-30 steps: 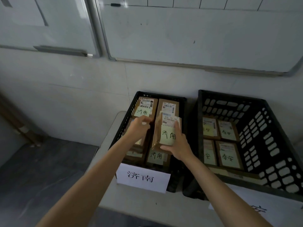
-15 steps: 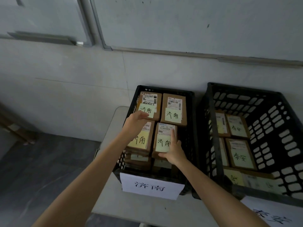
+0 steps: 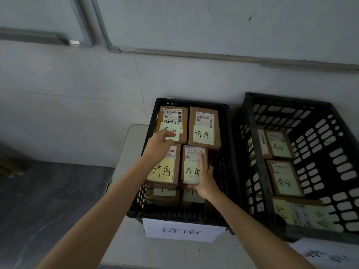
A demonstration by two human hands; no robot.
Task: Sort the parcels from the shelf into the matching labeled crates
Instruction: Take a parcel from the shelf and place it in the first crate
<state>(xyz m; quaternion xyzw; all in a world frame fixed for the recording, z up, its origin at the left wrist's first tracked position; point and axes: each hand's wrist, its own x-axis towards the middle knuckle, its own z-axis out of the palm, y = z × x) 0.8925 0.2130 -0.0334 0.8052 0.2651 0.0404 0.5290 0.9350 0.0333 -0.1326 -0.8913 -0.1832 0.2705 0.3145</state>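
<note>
A black crate [image 3: 186, 213] with a white paper label [image 3: 182, 230] at its front holds several brown parcels with green notes. My right hand [image 3: 204, 181] holds the front-right parcel [image 3: 191, 166], which lies flat on the stack. The index finger lies straight along its top, and the thumb is at its near edge. My left hand [image 3: 159, 144] hovers, relaxed, over the far end of the front-left parcel [image 3: 165, 169]. Its thumb touches the note on the back-left parcel [image 3: 172, 117]. Beside that one lies the back-right parcel [image 3: 204, 129].
A second black crate [image 3: 258, 152] stands close on the right, holding parcels [image 3: 284, 181] with differently written notes and its own paper label [image 3: 328, 255]. Both crates sit on a white table [image 3: 124, 162] against the wall. Dark floor lies to the left.
My right hand lowered the tilted parcel flat onto the front-right stack. My left hand let its parcel settle at the front left and slid toward the back-left note. The view dipped down.
</note>
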